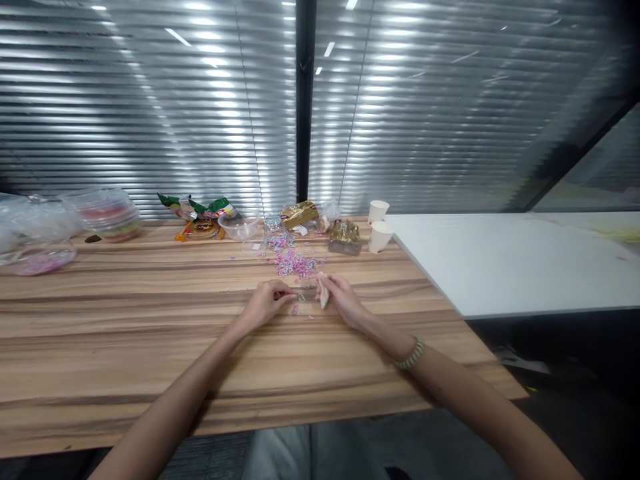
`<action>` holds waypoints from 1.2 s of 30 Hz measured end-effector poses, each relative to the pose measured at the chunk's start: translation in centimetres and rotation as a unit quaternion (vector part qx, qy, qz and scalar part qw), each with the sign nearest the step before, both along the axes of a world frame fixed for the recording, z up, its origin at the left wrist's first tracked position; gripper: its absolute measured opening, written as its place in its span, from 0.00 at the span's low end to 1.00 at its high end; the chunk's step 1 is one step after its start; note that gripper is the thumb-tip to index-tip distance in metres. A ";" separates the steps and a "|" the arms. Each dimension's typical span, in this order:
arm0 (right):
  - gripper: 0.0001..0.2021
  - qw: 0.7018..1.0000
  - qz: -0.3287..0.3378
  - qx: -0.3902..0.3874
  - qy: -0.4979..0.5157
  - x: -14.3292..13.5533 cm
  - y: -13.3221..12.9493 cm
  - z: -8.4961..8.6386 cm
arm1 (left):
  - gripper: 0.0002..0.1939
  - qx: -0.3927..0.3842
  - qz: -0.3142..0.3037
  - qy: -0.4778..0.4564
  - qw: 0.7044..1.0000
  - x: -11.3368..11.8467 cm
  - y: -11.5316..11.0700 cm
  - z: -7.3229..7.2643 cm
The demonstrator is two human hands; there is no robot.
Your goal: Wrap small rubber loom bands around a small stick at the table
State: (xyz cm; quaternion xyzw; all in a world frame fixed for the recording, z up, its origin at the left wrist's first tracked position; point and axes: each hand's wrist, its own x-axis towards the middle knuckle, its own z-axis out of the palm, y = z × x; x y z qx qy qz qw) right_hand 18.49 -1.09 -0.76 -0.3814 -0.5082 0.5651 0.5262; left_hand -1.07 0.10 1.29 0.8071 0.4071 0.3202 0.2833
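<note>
Just above the wooden table, my left hand is closed in a pinch, thumb against forefinger. A small pale loop shows right by its fingertips; whether the fingers touch it, I cannot tell. To the right, the fingers of my right hand are closed around a whitish, crumpled, tissue-like piece. Between and below the hands lie a few small pink links. Beyond them spreads a pile of small pink, purple and white plastic links, with a clear jar of similar links behind it.
Two paper cups stand at the back right beside a gold wrapper packet. A clear bowl, green snack bags and stacked plastic tubs line the back left. A white table adjoins on the right.
</note>
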 end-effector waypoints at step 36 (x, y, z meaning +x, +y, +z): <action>0.10 0.961 0.039 0.136 -0.239 -0.3 -0.4 -0.2 | 0.13 -0.205 -0.042 -0.218 0.953 2.5 -1.4 -0.6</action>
